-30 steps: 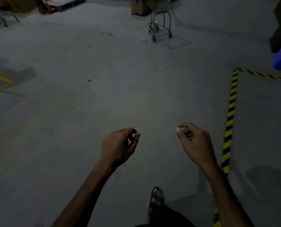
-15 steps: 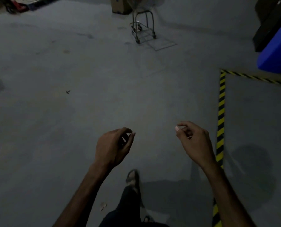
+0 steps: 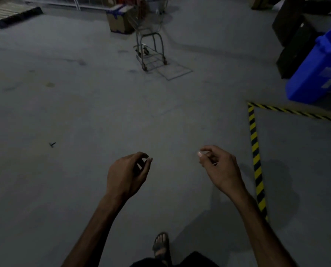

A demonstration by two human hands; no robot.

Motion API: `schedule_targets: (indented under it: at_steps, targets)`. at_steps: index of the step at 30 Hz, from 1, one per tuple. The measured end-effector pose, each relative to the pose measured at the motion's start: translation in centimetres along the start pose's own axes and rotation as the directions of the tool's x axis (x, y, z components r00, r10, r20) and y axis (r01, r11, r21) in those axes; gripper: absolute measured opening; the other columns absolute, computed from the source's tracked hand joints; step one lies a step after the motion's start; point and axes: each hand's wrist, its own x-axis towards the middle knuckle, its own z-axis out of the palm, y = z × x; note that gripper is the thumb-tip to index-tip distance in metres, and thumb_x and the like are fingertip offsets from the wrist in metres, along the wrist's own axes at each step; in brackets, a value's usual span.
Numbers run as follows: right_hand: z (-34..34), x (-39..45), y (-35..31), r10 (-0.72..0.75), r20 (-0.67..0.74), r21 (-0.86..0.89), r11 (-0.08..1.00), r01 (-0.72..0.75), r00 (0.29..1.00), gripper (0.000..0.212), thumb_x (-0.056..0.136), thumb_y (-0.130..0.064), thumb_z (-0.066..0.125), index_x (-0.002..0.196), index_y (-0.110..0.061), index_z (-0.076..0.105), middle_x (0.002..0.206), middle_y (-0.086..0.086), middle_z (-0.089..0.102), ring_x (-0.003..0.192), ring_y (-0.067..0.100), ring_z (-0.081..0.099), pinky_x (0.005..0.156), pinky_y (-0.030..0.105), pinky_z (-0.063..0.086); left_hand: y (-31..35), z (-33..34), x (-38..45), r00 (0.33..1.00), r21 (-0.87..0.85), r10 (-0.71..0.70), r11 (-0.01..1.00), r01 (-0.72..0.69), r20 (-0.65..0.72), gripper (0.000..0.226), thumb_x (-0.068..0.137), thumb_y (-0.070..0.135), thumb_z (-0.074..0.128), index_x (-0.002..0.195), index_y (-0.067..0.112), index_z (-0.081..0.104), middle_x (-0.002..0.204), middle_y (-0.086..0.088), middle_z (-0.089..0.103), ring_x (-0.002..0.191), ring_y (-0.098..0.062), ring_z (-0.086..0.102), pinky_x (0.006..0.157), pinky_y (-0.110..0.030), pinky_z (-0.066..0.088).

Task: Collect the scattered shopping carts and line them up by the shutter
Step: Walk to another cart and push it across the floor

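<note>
Sandalled foot (image 3: 161, 245) nearest, at the bottom edge of the concrete floor (image 3: 83, 189). Above it, both hands out front, empty: left hand (image 3: 127, 175) loosely curled, fingers not closed on anything; right hand (image 3: 219, 168) likewise, thumb and forefinger near each other. Hazard tape (image 3: 255, 160) just right of the right hand, cornering further up. Small dark scrap (image 3: 52, 144) left of centre. Blue bin (image 3: 319, 64) at the right edge. Shopping cart (image 3: 151, 43) stands far ahead near the floor's top edge, cardboard box (image 3: 118, 21) just left of it.
</note>
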Motion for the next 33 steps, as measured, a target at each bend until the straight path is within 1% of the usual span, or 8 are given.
schedule_targets:
  at_steps: [4, 9, 14, 17, 19, 23, 27, 33]
  targets:
    - [0.6, 7.2, -0.4, 0.023, -0.067, 0.054, 0.998, -0.019, 0.998, 0.032, 0.088, -0.063, 0.062, 0.101, -0.035, 0.073, 0.082, -0.012, 0.075, 0.079, 0.008, 0.075, 0.074, 0.047, 0.063, -0.4, 1.5, 8.6, 0.998, -0.010, 0.038, 0.999, -0.038, 0.047, 0.023, 0.101, 0.050, 0.063, 0.098, 0.031, 0.075, 0.077, 0.015, 0.072, 0.060, -0.006, 0.066, 0.057, -0.027, 0.053]
    - [1.9, 16.0, 1.5, 0.075, -0.039, 0.044, 0.996, -0.074, 0.996, 0.013, 0.095, -0.042, 0.071, 0.102, -0.030, 0.074, 0.083, -0.009, 0.076, 0.081, 0.009, 0.075, 0.077, 0.049, 0.063, -2.2, 5.7, 17.4, 0.995, 0.013, 0.050, 0.999, -0.051, 0.091, 0.022, 0.101, 0.052, 0.062, 0.099, 0.033, 0.075, 0.078, 0.017, 0.073, 0.061, -0.003, 0.066, 0.058, -0.030, 0.056]
    - [3.7, 26.9, 4.2, 0.091, 0.011, 0.050, 0.995, -0.091, 0.996, 0.010, 0.096, -0.037, 0.072, 0.102, -0.029, 0.074, 0.084, -0.008, 0.076, 0.080, 0.009, 0.075, 0.077, 0.048, 0.063, -4.3, 11.3, 26.4, 0.992, 0.049, 0.020, 0.998, -0.026, 0.126, 0.019, 0.101, 0.048, 0.067, 0.106, 0.032, 0.076, 0.081, 0.017, 0.074, 0.064, -0.006, 0.068, 0.060, -0.028, 0.055]
    - [4.3, 35.0, 5.1, 0.114, 0.000, 0.106, 0.988, -0.113, 0.993, 0.020, 0.091, -0.050, 0.069, 0.097, -0.032, 0.074, 0.081, -0.008, 0.076, 0.079, 0.013, 0.075, 0.078, 0.050, 0.063, -4.6, 13.6, 33.5, 0.986, 0.067, 0.019, 0.997, -0.031, 0.167, 0.024, 0.101, 0.050, 0.064, 0.111, 0.032, 0.076, 0.084, 0.016, 0.075, 0.065, -0.009, 0.068, 0.062, -0.028, 0.055]
    - [4.5, 40.9, 5.2, 0.108, 0.005, 0.128, 0.986, -0.108, 0.994, 0.029, 0.086, -0.060, 0.064, 0.096, -0.035, 0.073, 0.082, -0.009, 0.077, 0.079, 0.013, 0.076, 0.078, 0.050, 0.063, -4.7, 14.5, 38.9, 0.984, 0.072, 0.024, 0.997, -0.037, 0.174, 0.019, 0.100, 0.044, 0.070, 0.113, 0.030, 0.076, 0.085, 0.015, 0.075, 0.064, -0.010, 0.069, 0.063, -0.030, 0.055]
    - [4.9, 51.8, 4.7, 0.069, 0.033, 0.109, 0.991, -0.072, 0.997, 0.033, 0.085, -0.063, 0.061, 0.097, -0.035, 0.072, 0.085, -0.010, 0.077, 0.080, 0.011, 0.076, 0.080, 0.048, 0.063, -4.8, 16.1, 48.6, 0.992, 0.070, 0.006, 0.997, -0.015, 0.126, 0.017, 0.099, 0.041, 0.073, 0.112, 0.029, 0.076, 0.084, 0.015, 0.075, 0.064, -0.011, 0.069, 0.063, -0.028, 0.054]
    - [5.9, 60.7, 4.3, 0.030, 0.079, 0.060, 0.998, -0.035, 0.996, 0.038, 0.086, -0.062, 0.060, 0.102, -0.030, 0.074, 0.086, -0.009, 0.077, 0.081, 0.010, 0.076, 0.078, 0.047, 0.063, -5.6, 18.2, 55.1, 0.997, 0.036, -0.029, 0.999, 0.027, 0.073, 0.027, 0.099, 0.049, 0.063, 0.113, 0.030, 0.075, 0.084, 0.015, 0.074, 0.065, -0.010, 0.069, 0.063, -0.028, 0.054]
    - [8.9, 71.6, 6.3, 0.078, 0.136, -0.025, 0.997, -0.076, 0.988, 0.010, 0.096, -0.037, 0.072, 0.102, -0.030, 0.075, 0.086, -0.008, 0.077, 0.079, 0.010, 0.076, 0.078, 0.047, 0.063, -9.7, 23.1, 63.7, 0.987, 0.036, -0.106, 0.994, 0.102, 0.124, 0.031, 0.099, 0.055, 0.057, 0.115, 0.033, 0.074, 0.086, 0.018, 0.073, 0.066, -0.005, 0.068, 0.062, -0.031, 0.058]
